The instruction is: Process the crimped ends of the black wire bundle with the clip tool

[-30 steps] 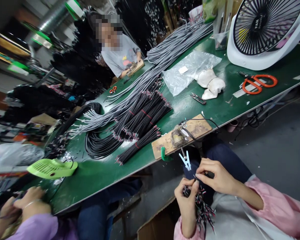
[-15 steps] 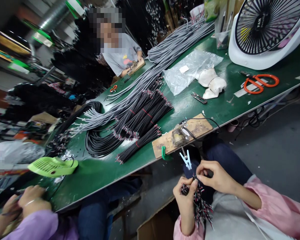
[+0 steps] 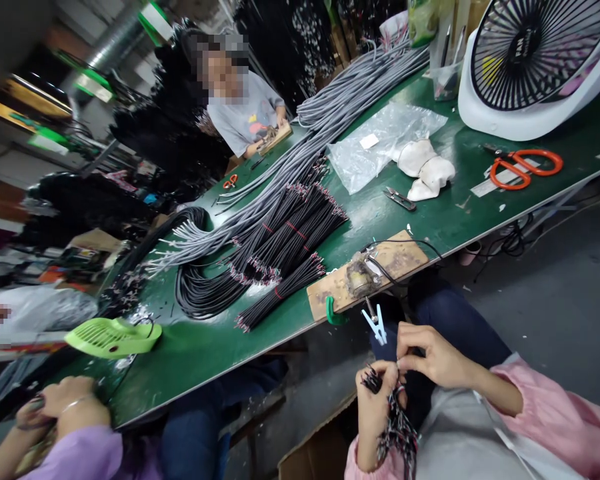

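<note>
My left hand is closed around a bunch of thin black cables, whose red, white and black wire ends hang below the fingers. My right hand is pinched at the left thumb tip, on what looks like a thin wire; the fingers mostly hide it. Just above the hands, a light blue clothes peg sticks out from the bench edge. It is beside a wooden board, which carries a small stained fixture and a green clamp.
On the green table lie bundled black cables, long grey cables, orange-handled scissors, small snips, a plastic bag and a white fan. Co-workers sit to the left and across. A cardboard box stands below.
My hands have come together, the right fingertips now meeting the left thumb. The bunch hangs slightly lower and further left. The view has shifted a little.
</note>
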Motion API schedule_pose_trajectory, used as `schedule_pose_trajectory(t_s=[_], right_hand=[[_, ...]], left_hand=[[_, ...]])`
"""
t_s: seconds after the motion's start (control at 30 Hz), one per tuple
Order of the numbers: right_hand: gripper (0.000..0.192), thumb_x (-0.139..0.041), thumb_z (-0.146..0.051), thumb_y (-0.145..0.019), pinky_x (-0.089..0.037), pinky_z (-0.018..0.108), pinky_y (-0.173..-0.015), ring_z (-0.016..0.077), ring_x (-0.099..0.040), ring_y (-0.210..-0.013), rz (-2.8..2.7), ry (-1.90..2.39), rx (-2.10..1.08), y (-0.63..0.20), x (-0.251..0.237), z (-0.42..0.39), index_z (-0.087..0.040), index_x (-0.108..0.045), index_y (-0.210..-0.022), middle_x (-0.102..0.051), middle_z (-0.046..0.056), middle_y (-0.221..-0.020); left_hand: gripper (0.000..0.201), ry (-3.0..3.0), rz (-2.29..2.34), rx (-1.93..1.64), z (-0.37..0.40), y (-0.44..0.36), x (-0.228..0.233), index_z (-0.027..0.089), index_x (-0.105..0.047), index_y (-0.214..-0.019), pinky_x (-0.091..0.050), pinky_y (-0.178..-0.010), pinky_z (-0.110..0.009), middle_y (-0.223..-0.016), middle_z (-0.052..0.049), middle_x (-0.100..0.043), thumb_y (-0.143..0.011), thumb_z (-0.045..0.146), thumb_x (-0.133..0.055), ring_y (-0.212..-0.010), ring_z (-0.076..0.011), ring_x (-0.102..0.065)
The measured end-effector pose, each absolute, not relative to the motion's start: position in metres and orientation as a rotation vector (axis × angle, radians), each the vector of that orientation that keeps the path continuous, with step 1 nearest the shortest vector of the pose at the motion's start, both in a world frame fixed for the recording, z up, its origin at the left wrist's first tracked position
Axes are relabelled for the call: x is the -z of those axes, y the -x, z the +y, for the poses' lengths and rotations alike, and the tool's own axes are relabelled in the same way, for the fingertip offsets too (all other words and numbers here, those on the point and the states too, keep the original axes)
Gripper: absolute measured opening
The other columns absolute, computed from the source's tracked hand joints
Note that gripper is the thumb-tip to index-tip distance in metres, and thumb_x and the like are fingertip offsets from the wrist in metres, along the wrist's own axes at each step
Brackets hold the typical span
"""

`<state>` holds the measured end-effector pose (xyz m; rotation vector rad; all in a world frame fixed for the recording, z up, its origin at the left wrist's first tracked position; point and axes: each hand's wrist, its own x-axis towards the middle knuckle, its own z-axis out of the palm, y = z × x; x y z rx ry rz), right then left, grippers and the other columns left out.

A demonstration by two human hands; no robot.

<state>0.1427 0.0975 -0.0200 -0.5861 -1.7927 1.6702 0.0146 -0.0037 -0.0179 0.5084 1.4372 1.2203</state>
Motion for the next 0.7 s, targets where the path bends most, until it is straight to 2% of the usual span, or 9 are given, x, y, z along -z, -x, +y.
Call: schedule_pose_trajectory(t_s=[0.13,0.2,0.3,0.37,0.47,0.57,0.7], right_hand=[[0.033,-0.062,-0.044,-0.078,-0.035,0.025,-0.059,0.0125,-0.046,-0.063,-1.294,0.425,-2.170,-0.136,0.035,0.091,-0.014,-0.057,-0.067,-0.049,0.000,-0.068],[0.033,-0.066,-0.043,-0.075,-0.033,0.024,-0.057,0.0113,-0.044,-0.061,-1.064,0.410,-2.321,-0.132,0.039,0.090,-0.013,-0.055,-0.065,-0.047,-0.001,-0.064],[0.030,-0.069,-0.038,-0.074,-0.031,0.023,-0.056,0.0091,-0.040,-0.057,-0.841,0.475,-2.354,-0.123,0.037,0.097,-0.013,-0.055,-0.065,-0.044,-0.003,-0.060],[0.030,-0.065,-0.041,-0.077,-0.033,0.023,-0.057,0.0091,-0.042,-0.058,-0.755,0.508,-2.336,-0.115,0.032,0.104,-0.013,-0.058,-0.069,-0.048,-0.002,-0.063],[0.040,-0.057,-0.050,-0.081,-0.035,0.023,-0.058,0.0103,-0.047,-0.061,-0.711,0.431,-2.404,-0.101,0.025,0.114,-0.011,-0.062,-0.074,-0.055,0.003,-0.071],[0.047,-0.053,-0.056,-0.081,-0.036,0.024,-0.058,0.0108,-0.049,-0.062,-0.639,0.314,-2.493,-0.090,0.022,0.118,-0.010,-0.063,-0.074,-0.057,0.005,-0.071],[0.044,-0.061,-0.054,-0.076,-0.034,0.022,-0.053,0.0081,-0.044,-0.054,-0.544,0.321,-2.464,-0.082,0.023,0.118,-0.011,-0.060,-0.068,-0.053,0.001,-0.064]], left_hand=[[0.025,-0.460,1.311,-1.241,0.000,-0.014,0.011,0.012,-0.059,-0.063,-0.037,-0.033,-0.018,-0.050,0.002,-0.052,-0.070,0.033,-0.071,-0.032,-0.0048,-0.043],[0.023,-0.452,1.246,-1.295,0.002,-0.015,0.007,0.012,-0.059,-0.063,-0.036,-0.033,-0.017,-0.049,0.003,-0.050,-0.070,0.030,-0.072,-0.031,-0.0039,-0.042],[0.018,-0.488,1.183,-1.381,0.005,-0.015,0.001,0.013,-0.061,-0.063,-0.035,-0.032,-0.016,-0.049,0.005,-0.047,-0.071,0.026,-0.071,-0.030,-0.0030,-0.041],[0.016,-0.523,1.195,-1.418,0.008,-0.014,-0.002,0.014,-0.062,-0.063,-0.034,-0.032,-0.017,-0.052,0.005,-0.047,-0.071,0.024,-0.071,-0.030,-0.0028,-0.041],[0.013,-0.581,1.241,-1.450,0.011,-0.009,-0.003,0.015,-0.064,-0.064,-0.034,-0.032,-0.017,-0.057,0.004,-0.047,-0.071,0.023,-0.071,-0.030,-0.0029,-0.042],[0.012,-0.656,1.299,-1.450,0.013,-0.004,-0.001,0.015,-0.064,-0.066,-0.035,-0.035,-0.018,-0.058,0.004,-0.047,-0.073,0.023,-0.069,-0.033,-0.0040,-0.045],[0.009,-0.726,1.393,-1.425,0.013,0.002,0.002,0.016,-0.064,-0.069,-0.037,-0.039,-0.019,-0.059,0.004,-0.048,-0.075,0.022,-0.066,-0.038,-0.0056,-0.048]])
